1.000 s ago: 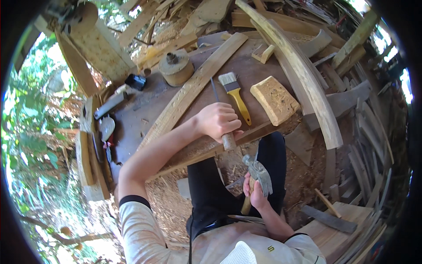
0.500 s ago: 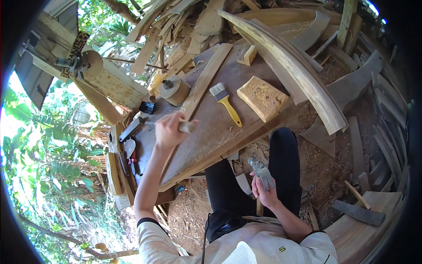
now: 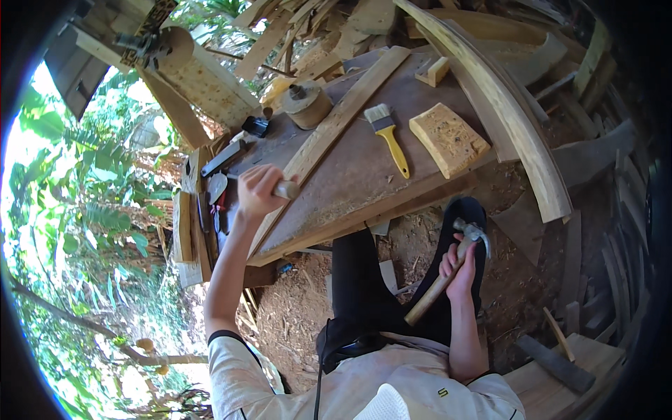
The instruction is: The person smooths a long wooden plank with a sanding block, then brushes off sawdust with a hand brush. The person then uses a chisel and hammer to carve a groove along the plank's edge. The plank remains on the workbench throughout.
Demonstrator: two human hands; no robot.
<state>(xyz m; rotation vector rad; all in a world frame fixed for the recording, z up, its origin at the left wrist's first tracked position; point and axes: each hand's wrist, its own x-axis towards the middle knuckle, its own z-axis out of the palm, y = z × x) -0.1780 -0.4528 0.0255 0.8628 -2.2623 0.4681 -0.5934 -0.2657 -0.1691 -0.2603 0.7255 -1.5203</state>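
Note:
My left hand (image 3: 257, 190) is closed around a wooden-handled tool (image 3: 286, 190) over the left side of the workbench (image 3: 343, 182). The butt of its pale handle sticks out to the right; a thin shaft shows faintly to the left, and its tip cannot be made out. In my right hand (image 3: 460, 269) is a claw hammer (image 3: 441, 287), gripped close below its metal head. It hangs above my right thigh, handle slanting down to the left. Nearest my left hand lies a long wooden strip (image 3: 343, 122). A yellow-handled paintbrush (image 3: 393, 143) rests on the bench, bristles pointing away.
A carved wood block (image 3: 448, 140) and a small wood piece (image 3: 435, 71) sit on the bench's right. A round wooden pot (image 3: 306, 105) and black box (image 3: 256, 126) stand at the back left. Long curved timber (image 3: 504, 98) juts past the right edge. Offcuts surround the bench.
The hammer has swung up and right with my right hand, so more of its handle shows. My left hand keeps its hold on the tool. The whole view has shifted slightly.

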